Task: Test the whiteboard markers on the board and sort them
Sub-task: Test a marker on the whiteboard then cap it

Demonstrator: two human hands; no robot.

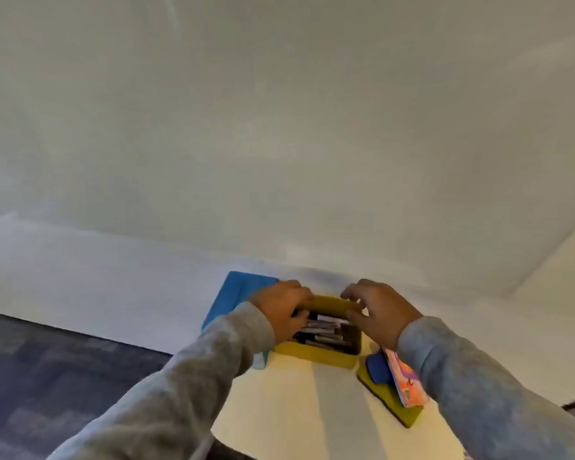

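Observation:
A yellow box (316, 356) stands on a small pale table (299, 410) against the wall. Several whiteboard markers (322, 330) lie inside it. My left hand (279, 310) reaches into the box's left side, fingers curled among the markers; whether it grips one is hidden. My right hand (379, 310) hovers over the box's far right rim, fingers bent and apart, holding nothing. A large white whiteboard (279, 127) fills the wall above.
A blue cloth (236, 293) lies left of the box. To the right, a yellow lid (392, 403) carries a blue eraser (379, 368) and a colourful pack (407, 380). Dark carpet (47, 366) is on the left.

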